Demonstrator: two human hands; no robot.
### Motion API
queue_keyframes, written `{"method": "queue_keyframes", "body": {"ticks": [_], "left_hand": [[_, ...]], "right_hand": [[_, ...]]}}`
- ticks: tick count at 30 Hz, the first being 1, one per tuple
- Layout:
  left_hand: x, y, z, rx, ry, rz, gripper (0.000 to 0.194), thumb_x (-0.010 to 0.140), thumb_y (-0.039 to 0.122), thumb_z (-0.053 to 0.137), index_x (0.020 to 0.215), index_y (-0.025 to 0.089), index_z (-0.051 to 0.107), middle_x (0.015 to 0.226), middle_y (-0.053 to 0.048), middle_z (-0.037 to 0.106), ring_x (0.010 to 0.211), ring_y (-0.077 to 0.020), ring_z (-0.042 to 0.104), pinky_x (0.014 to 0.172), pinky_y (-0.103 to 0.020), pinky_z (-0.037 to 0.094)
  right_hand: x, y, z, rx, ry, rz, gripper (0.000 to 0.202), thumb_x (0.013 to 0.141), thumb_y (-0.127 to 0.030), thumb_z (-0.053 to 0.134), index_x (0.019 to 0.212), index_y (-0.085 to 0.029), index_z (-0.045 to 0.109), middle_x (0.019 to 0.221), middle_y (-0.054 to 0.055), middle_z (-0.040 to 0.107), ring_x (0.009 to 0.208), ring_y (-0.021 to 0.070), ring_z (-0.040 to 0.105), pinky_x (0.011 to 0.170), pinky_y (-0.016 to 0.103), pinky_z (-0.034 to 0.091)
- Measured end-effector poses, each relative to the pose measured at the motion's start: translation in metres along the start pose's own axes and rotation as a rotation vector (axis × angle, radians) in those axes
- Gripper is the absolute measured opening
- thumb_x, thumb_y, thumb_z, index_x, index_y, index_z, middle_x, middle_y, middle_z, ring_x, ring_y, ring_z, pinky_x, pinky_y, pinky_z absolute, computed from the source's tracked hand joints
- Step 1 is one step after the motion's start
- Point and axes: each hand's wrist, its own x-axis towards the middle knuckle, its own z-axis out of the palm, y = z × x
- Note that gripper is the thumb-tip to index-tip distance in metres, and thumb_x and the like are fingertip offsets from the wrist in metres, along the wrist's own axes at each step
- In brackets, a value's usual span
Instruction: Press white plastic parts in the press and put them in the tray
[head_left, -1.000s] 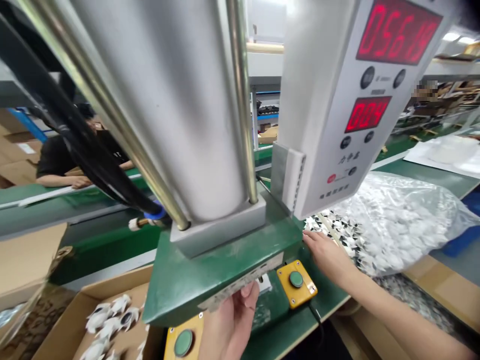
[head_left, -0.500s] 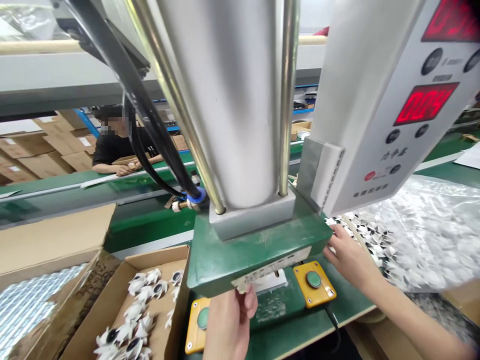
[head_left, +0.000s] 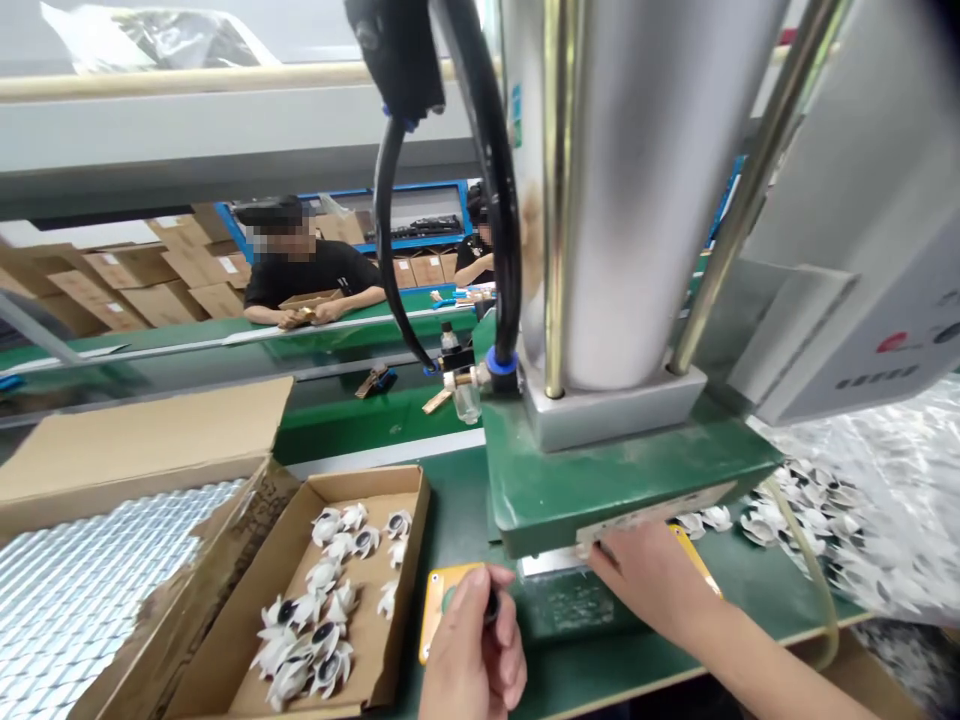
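Note:
My left hand (head_left: 472, 645) is closed in front of the press, with a small black round part (head_left: 492, 606) between thumb and fingers. Just behind that hand is a yellow button box (head_left: 433, 612) with a green button, partly covered by it. My right hand (head_left: 649, 575) reaches under the green press head (head_left: 630, 490); its fingertips are hidden there, so what they hold does not show. Near the right hand's wrist, a second yellow box (head_left: 697, 560) is mostly covered. A pale metal plate (head_left: 555, 562) shows below the press head.
On the left, a cardboard tray (head_left: 405, 590) holds several white petal-shaped parts with dark centres. Beside it stands a carton (head_left: 247, 540) of silvery strips. More white parts (head_left: 802, 505) and a clear plastic bag (head_left: 900, 500) lie right. Across the bench sits a co-worker (head_left: 311, 270).
The view has swung left. My right hand has come from beside the white parts to beneath the press head. My left hand has drawn back from the press, and a black part now shows in it.

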Motion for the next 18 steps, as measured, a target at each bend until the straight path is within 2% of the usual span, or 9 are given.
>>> {"method": "queue_keyframes", "body": {"ticks": [4,9,13,18], "left_hand": [[0.0030,-0.0032,-0.0056,0.010,0.023,0.010,0.027,0.082,0.044,0.054,0.081,0.017,0.056,0.050,0.006,0.041,0.035,-0.0030,0.028,0.031,-0.014,0.020],[0.0077,-0.0072,-0.0038,0.038,-0.004,0.013,0.030,0.080,0.047,0.055,0.080,0.017,0.054,0.051,0.006,0.041,0.034,-0.0030,0.028,0.031,-0.014,0.020],[0.0065,-0.0078,-0.0059,0.115,0.007,0.056,0.032,0.078,0.049,0.056,0.080,0.018,0.053,0.050,0.007,0.040,0.035,-0.0039,0.027,0.032,-0.015,0.021],[0.0019,-0.0078,-0.0108,0.271,0.076,0.137,0.039,0.077,0.057,0.052,0.078,0.019,0.051,0.043,0.010,0.026,0.035,-0.0049,0.019,0.034,-0.016,0.017]], "right_hand": [[-0.0052,-0.0003,-0.0081,-0.112,-0.094,-0.059,0.039,0.094,-0.038,0.038,0.071,-0.023,0.065,0.051,0.002,0.056,0.049,0.0175,0.052,0.052,0.028,0.033],[-0.0013,-0.0068,-0.0079,-0.144,-0.054,-0.008,0.041,0.093,-0.034,0.032,0.074,-0.022,0.067,0.053,0.004,0.056,0.050,0.0194,0.051,0.051,0.029,0.035],[0.0008,-0.0065,-0.0097,-0.088,-0.104,-0.047,0.041,0.091,-0.029,0.032,0.072,-0.025,0.068,0.043,0.003,0.049,0.044,0.0193,0.048,0.047,0.029,0.036],[-0.0026,-0.0011,-0.0066,0.011,-0.100,-0.016,0.047,0.089,-0.016,0.023,0.079,-0.024,0.068,0.048,0.007,0.054,0.059,0.0234,0.057,0.056,0.033,0.044]]}}
